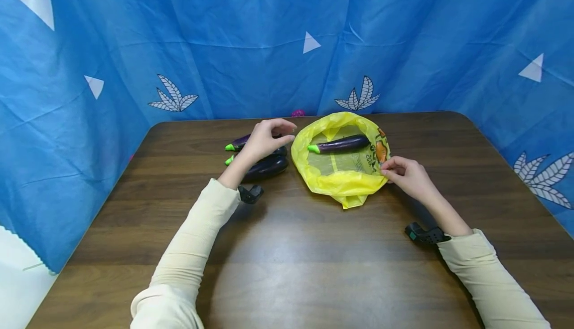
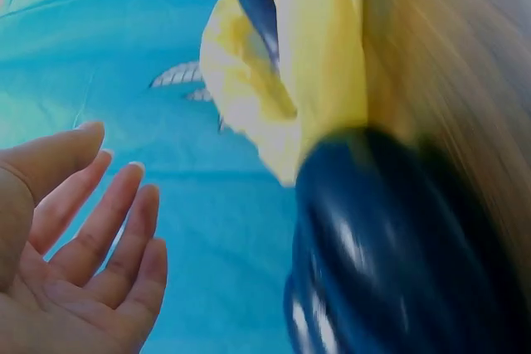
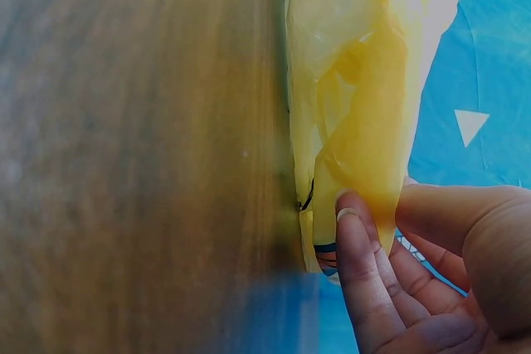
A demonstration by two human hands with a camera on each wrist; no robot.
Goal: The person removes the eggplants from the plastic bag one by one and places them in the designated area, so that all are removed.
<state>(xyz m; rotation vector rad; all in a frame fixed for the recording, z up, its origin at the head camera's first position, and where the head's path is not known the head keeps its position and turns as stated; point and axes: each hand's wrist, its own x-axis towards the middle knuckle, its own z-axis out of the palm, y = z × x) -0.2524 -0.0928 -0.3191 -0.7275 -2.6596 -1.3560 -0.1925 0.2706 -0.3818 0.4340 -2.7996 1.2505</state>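
A yellow plastic bag [image 1: 334,184] lies on the table with its mouth spread wide, and one dark purple eggplant [image 1: 343,144] with a green tip rests inside. My right hand [image 1: 409,177] pinches the bag's right rim between thumb and fingers; the right wrist view shows the yellow film [image 3: 365,122] between them. My left hand [image 1: 265,142] is held above several eggplants [image 1: 267,167] to the left of the bag, fingers bent loosely. In the left wrist view that hand [image 2: 91,246] has nothing in it and stands apart from the glossy eggplants [image 2: 373,230].
The brown wooden table [image 1: 287,269] reaches back to a blue patterned curtain [image 1: 251,45]. The left-hand eggplants lie close beside the bag. A black wrist camera [image 1: 251,194] sits on the left wrist, and another wrist camera [image 1: 426,234] on the right.
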